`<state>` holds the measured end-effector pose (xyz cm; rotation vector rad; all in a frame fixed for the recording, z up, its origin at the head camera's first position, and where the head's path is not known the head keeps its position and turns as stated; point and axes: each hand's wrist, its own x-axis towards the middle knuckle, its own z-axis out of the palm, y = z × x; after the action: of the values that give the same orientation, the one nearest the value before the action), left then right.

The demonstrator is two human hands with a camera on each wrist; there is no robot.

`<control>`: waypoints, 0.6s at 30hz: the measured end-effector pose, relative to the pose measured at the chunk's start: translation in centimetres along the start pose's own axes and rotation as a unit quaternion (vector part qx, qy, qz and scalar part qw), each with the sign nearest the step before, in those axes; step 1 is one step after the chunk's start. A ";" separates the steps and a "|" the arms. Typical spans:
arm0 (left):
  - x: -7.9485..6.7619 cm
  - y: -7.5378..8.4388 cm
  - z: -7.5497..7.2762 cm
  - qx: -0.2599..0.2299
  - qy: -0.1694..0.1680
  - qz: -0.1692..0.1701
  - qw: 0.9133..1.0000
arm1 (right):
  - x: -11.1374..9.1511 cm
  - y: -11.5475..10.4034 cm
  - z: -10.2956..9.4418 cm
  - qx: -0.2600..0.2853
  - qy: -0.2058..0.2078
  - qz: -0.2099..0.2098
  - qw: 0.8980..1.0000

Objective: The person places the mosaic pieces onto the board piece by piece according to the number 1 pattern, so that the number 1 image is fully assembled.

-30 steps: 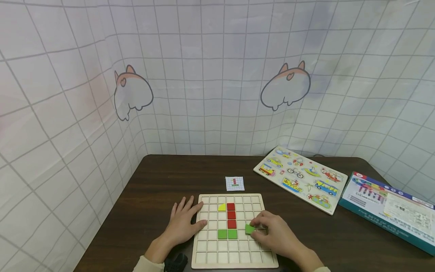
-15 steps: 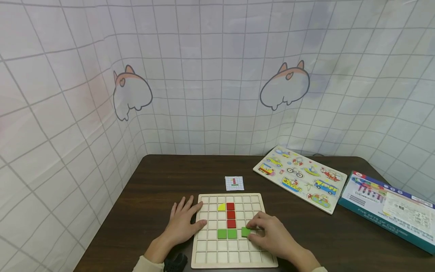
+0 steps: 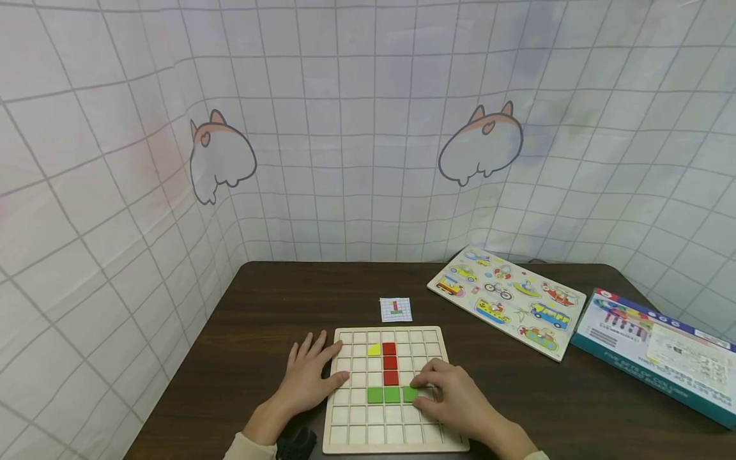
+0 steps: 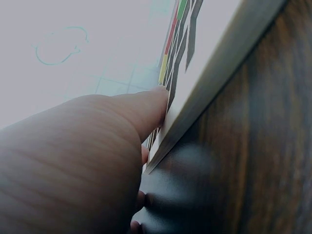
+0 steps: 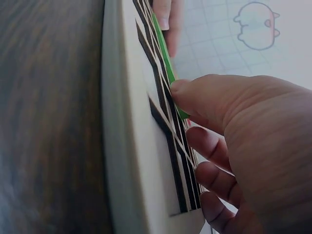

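Note:
A pale wooden grid board (image 3: pixel 376 434) lies on the table. My right hand (image 3: pixel 457 399) is over its right side, thumb and fingertips on the edges of a green square tile (image 3: pixel 409 394). That tile sits in line with two other green tiles (image 3: pixel 383 395), just right of them. Above the green row stands a column of red tiles (image 3: pixel 390 363), with a yellow rounded-corner tile (image 3: pixel 374 349) left of the top one. My left hand (image 3: pixel 310 377) rests with fingers spread at the board's left edge; its thumb (image 4: pixel 146 109) lies on the rim in the left wrist view.
Behind the board lies a small pattern card (image 3: pixel 396 310) with a red and green figure. A vehicle puzzle board (image 3: pixel 508 300) and a teal-sided box (image 3: pixel 655 354) are at the right. A black object (image 3: pixel 297 444) lies by the left wrist.
My right hand has moved left with the green tile, from a slight gap to beside the other green tiles. It now lies level in the row. The left hand stays put.

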<state>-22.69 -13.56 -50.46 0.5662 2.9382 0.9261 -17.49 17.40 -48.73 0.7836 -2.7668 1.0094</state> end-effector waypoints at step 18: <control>-0.1 0.0 0.1 -0.003 0.001 0.003 1.000 | 0.1 -0.1 0.3 -0.003 0.005 0.019 1.000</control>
<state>-22.64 -13.54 -50.55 0.5743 2.9368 0.9370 -17.49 17.13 -48.95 0.7265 -2.7843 1.0094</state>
